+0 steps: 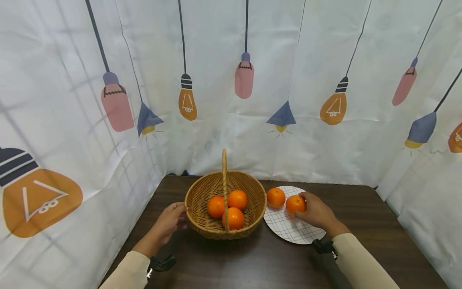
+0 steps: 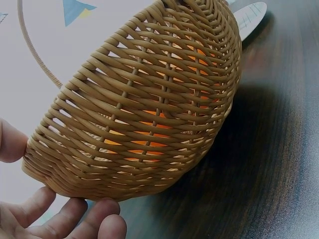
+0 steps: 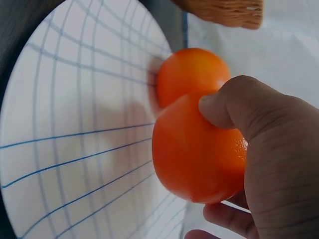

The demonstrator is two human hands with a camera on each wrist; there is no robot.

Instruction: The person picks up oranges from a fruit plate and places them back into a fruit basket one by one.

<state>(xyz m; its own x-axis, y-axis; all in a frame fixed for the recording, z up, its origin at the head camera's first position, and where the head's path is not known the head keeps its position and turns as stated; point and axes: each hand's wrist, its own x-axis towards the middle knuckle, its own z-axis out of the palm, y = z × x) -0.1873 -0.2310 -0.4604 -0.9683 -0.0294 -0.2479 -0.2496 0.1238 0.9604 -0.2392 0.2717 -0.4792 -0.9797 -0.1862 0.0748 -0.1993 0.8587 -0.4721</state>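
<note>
On or just above the checked plate, one orange is pinched in the right hand, the wicker basket lying leftward of it, gripped by the left hand.

Rough woven wicker basket, smooth glossy oranges.
The wicker is ribbed, with a soft satin sheen; the plate looks smooth and mostly matt. The table shows dark wood grain under a low gloss, the backdrop looks like creased cloth, the sleeves are matt fabric, and the wrist bands look like dark plastic.
</note>
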